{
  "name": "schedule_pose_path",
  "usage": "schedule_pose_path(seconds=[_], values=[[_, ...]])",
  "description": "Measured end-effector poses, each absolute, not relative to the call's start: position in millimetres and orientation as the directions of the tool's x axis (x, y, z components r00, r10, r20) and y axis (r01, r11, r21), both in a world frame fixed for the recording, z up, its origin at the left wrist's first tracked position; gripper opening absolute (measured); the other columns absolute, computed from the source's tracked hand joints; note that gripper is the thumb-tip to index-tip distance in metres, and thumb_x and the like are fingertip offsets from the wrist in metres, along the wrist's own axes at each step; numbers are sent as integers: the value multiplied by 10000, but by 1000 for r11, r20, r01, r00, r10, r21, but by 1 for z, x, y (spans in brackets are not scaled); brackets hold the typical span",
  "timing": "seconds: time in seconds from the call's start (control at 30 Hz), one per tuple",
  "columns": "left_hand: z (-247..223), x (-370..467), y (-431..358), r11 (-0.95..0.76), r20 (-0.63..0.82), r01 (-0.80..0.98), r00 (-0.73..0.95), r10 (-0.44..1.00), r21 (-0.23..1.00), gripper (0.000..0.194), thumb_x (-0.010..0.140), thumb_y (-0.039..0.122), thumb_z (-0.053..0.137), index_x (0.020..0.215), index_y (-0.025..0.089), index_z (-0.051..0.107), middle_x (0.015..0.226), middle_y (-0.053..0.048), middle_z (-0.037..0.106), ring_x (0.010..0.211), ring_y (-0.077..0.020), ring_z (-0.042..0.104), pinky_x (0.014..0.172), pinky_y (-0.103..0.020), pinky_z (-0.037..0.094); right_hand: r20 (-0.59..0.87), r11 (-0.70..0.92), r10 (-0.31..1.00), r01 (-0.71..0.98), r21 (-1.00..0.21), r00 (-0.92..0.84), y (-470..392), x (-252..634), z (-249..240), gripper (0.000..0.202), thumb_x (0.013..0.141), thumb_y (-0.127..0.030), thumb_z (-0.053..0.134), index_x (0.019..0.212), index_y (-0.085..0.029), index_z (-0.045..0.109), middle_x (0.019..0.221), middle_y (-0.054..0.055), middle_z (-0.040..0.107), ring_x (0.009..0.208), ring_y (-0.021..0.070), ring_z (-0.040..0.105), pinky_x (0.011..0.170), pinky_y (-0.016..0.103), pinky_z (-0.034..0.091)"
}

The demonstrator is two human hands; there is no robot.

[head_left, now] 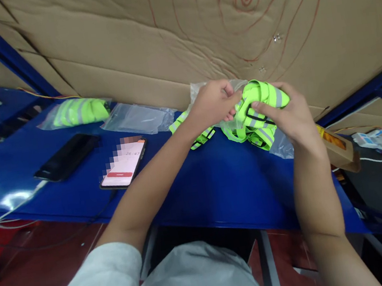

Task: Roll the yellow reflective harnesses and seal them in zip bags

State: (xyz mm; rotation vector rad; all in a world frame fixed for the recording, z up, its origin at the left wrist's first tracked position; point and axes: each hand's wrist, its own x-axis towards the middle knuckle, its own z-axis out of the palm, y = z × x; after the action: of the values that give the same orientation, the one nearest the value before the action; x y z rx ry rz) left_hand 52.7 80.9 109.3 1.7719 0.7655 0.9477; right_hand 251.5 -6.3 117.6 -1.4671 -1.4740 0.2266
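A bundle of neon-yellow reflective strap [257, 93] with grey bands and black buckles hangs over the back of the blue table. My right hand [291, 107] is closed around its right side, the thumb resting by a black buckle [255, 114]. At the bundle's left edge, my left hand [219, 101] has its fingers curled together; whether they pinch the strap or the clear plastic behind it is hidden. Loose strap with a black buckle [203, 137] trails below my left wrist. Clear plastic [199, 89] shows behind my left hand.
On the blue table [198, 194] lie a phone with a lit screen [123, 164], a dark phone [66, 155] on a white cable, a bagged neon strap bundle [80, 112] and flat clear bags [139, 118]. A cardboard box [339, 146] stands at right. Cardboard [120, 44] walls the back.
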Motion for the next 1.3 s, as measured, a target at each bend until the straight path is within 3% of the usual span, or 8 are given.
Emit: schedule_pose_path(seconds=[0.2, 0.3, 0.37, 0.43, 0.53, 0.83, 1.1, 1.3], values=[[104, 52, 81, -568, 406, 126, 576, 709, 813, 213, 993, 377, 621, 853, 221, 584, 759, -23, 705, 681, -167, 684, 699, -318, 542, 443, 229, 861, 588, -776, 250, -2, 258, 114, 539, 733, -511, 922, 1175, -252, 753, 1063, 35, 772, 971, 263, 735, 942, 466, 630], [113, 37, 78, -862, 601, 231, 635, 485, 452, 279, 865, 435, 833, 958, 216, 686, 1139, -105, 708, 1087, -273, 677, 983, -465, 523, 420, 286, 863, 416, -863, 279, 2, 263, 113, 535, 719, -508, 936, 1163, -265, 763, 1074, 23, 774, 972, 239, 743, 889, 391, 645], [119, 28, 74, -940, 646, 284, 685, 336, 188, 409, 796, 497, 906, 1029, 232, 700, 1452, -148, 574, 1362, -354, 541, 1148, -591, 409, 376, 279, 889, 340, -898, 263, 3, 263, 114, 548, 715, -531, 938, 1164, -269, 764, 1073, 20, 776, 972, 233, 748, 869, 367, 654], [122, 23, 70, -945, 652, 320, 704, 282, 64, 493, 799, 551, 891, 1119, 257, 659, 1595, -142, 461, 1515, -376, 413, 1260, -666, 260, 375, 292, 902, 337, -895, 214, 1, 262, 115, 563, 734, -570, 922, 1188, -280, 756, 1101, 21, 776, 991, 235, 752, 872, 370, 661], [122, 24, 67, -943, 617, 313, 721, 315, 116, 614, 824, 557, 855, 1275, 280, 544, 1496, -100, 572, 1467, -350, 515, 1332, -659, 149, 460, 364, 870, 399, -842, 178, -1, 257, 115, 560, 801, -601, 868, 1260, -309, 733, 1185, 21, 765, 1060, 238, 750, 912, 388, 659], [122, 31, 61, -912, 597, 334, 690, 409, 239, 1000, 809, 434, 860, 1583, 170, 285, 1633, -160, 479, 1480, -335, 504, 1252, -481, 369, 606, 446, 759, 486, -752, 240, -2, 245, 112, 454, 890, -616, 778, 1200, -286, 747, 1117, 32, 770, 990, 226, 754, 853, 373, 656], [120, 26, 72, -898, 478, 347, 761, 438, 271, 830, 818, 506, 845, 1478, 175, 468, 1519, -124, 576, 1440, -340, 527, 1201, -453, 412, 624, 333, 767, 740, -585, 148, -19, 242, 125, 245, 880, -419, 813, 1041, -234, 818, 869, 11, 761, 708, 165, 657, 641, 297, 534], [105, 34, 79, -897, 382, 258, 837, 393, 359, 923, 763, 589, 839, 1487, 172, 445, 1554, -166, 519, 1491, -332, 464, 1214, -429, 395, 534, 344, 845, 754, -559, 11, -20, 235, 123, 250, 910, -451, 784, 1045, -241, 797, 985, 22, 788, 813, 182, 687, 710, 306, 537]])
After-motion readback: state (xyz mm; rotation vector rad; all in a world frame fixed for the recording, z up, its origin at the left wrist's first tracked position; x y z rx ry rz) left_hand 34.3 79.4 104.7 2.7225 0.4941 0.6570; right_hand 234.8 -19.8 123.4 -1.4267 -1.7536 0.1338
